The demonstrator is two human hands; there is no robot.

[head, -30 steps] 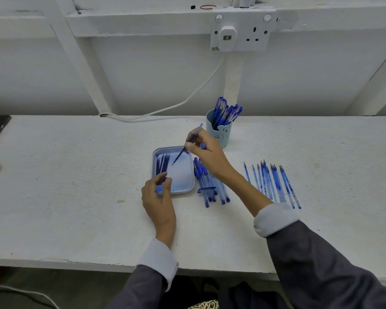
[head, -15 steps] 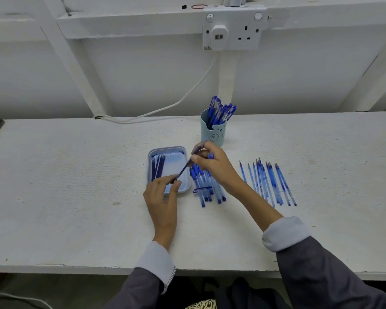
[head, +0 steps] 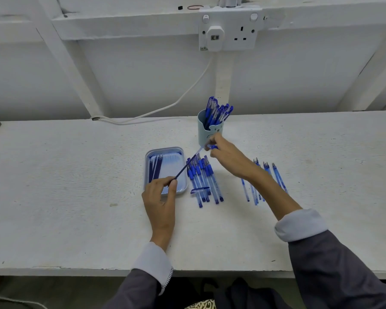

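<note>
Head view, and we see the left hand point(head: 159, 197) pinching the dark lower end of a refill point(head: 189, 164) over the near right corner of the tray point(head: 165, 149). The right hand point(head: 227, 157) grips the pale upper end with curled fingers, just in front of the cup point(head: 203, 134). The refill slants between the two hands, off the table point(head: 76, 175). It crosses above the pens point(head: 207, 175) lying just beside the tray. More refills point(head: 155, 168) lie in the tray's left side.

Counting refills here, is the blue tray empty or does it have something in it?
Not empty. A few dark refills lie side by side along the left side of the tray, their length running front to back.
</note>
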